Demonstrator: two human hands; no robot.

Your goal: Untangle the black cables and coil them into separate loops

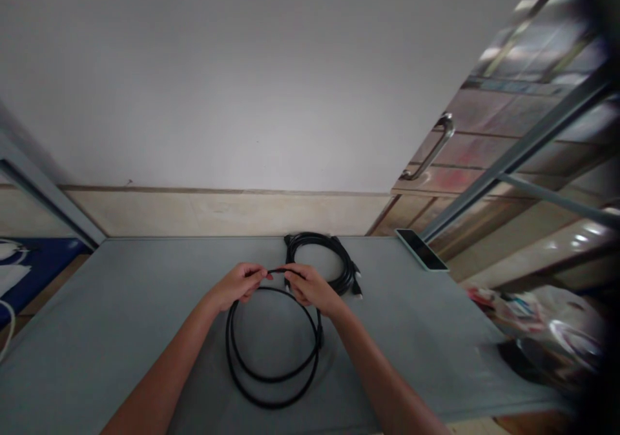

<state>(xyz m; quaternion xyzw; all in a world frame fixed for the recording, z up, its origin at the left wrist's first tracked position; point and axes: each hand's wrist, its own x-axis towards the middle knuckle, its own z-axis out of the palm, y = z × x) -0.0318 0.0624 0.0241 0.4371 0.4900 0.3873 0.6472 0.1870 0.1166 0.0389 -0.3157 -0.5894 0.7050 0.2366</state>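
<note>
A black cable (271, 379) hangs in loose loops below both hands, over the grey table (145, 332). My left hand (241, 284) pinches it at the upper left of the loops. My right hand (307, 284) is closed on the same cable a short way to the right, and a short stretch of cable runs between the two hands. Behind my right hand lies a coiled bundle of black cables (345, 264) with several plug ends showing. Part of that bundle is hidden by my right hand.
A phone-like device (422, 250) lies at the table's back right corner. Metal frame posts rise at both sides. A wall stands behind the table. Bags and a dark round object are blurred at the right; a blue surface (53, 270) is at the far left.
</note>
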